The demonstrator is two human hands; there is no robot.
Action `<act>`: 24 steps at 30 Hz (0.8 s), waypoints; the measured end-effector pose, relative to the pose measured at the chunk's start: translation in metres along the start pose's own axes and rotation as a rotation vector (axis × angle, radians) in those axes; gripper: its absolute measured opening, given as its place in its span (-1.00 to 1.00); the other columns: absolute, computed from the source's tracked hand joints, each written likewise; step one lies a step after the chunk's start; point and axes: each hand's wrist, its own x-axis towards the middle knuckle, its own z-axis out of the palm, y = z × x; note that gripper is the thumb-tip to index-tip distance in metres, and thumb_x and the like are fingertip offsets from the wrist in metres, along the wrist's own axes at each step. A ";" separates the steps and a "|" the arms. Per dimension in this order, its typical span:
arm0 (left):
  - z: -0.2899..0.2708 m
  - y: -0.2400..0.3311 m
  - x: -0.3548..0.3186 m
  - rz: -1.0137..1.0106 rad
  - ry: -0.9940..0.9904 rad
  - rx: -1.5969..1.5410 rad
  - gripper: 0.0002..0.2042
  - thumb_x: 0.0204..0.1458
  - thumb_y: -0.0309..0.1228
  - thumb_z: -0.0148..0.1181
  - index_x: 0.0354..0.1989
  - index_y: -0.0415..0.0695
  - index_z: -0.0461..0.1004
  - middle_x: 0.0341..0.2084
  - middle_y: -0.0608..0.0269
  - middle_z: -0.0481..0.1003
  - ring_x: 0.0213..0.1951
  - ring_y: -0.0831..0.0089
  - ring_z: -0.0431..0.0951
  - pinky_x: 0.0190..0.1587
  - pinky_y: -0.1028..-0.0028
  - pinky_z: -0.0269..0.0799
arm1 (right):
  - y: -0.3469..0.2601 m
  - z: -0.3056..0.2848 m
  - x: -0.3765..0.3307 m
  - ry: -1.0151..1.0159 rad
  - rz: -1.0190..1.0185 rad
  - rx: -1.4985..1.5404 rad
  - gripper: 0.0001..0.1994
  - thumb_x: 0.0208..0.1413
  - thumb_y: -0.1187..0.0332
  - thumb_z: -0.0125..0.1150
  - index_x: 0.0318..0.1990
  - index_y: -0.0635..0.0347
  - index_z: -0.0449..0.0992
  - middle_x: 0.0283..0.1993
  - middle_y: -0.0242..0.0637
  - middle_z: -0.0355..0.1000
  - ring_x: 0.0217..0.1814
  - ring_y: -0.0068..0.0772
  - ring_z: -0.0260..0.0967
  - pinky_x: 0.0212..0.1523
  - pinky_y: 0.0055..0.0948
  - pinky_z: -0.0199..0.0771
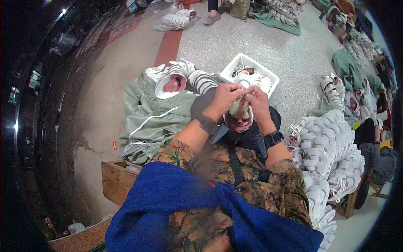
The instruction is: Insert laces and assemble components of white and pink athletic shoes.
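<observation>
Head view: a seated worker's left hand [224, 97] and right hand [257, 101] meet fingertip to fingertip, both pinching at the top of a white sandal upper [238, 110] held over the lap, just in front of a white plastic crate [272, 80]. By the look of it the piece is mid-assembly. A large heap of white sandals [331, 147] lies stacked at the right, apparently finished; more sit on a green cloth [147, 117] to the left.
</observation>
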 end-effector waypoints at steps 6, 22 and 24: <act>-0.007 0.013 -0.001 0.024 -0.053 -0.047 -0.83 -0.05 -0.39 0.21 -0.35 -0.23 0.57 -0.49 0.40 0.53 -0.44 0.70 0.43 -0.36 0.68 0.33 | -0.002 -0.001 0.005 0.006 -0.044 -0.102 -0.94 -0.04 0.54 0.07 -0.38 0.30 0.44 -0.51 -0.40 0.41 -0.53 -0.64 0.28 -0.50 -0.63 0.27; -0.006 -0.025 -0.018 0.211 0.103 0.301 -0.79 -0.07 -0.31 0.22 -0.43 -0.24 0.50 -0.51 0.14 0.52 -0.41 0.46 0.51 -0.31 0.46 0.40 | 0.001 -0.008 -0.005 -0.124 0.162 -0.220 -0.87 0.08 0.51 -0.04 -0.46 0.23 0.44 -0.62 -0.44 0.36 -0.69 -0.71 0.21 -0.71 -0.73 0.11; -0.001 -0.032 -0.023 0.351 0.121 0.594 -0.77 -0.08 -0.29 0.21 -0.39 -0.22 0.49 -0.47 0.13 0.50 -0.34 0.36 0.49 -0.25 0.40 0.40 | 0.029 -0.025 0.004 0.013 0.026 -0.254 -0.86 0.05 0.53 -0.04 -0.53 0.19 0.37 -0.67 -0.46 0.31 -0.74 -0.72 0.14 -0.76 -0.70 0.05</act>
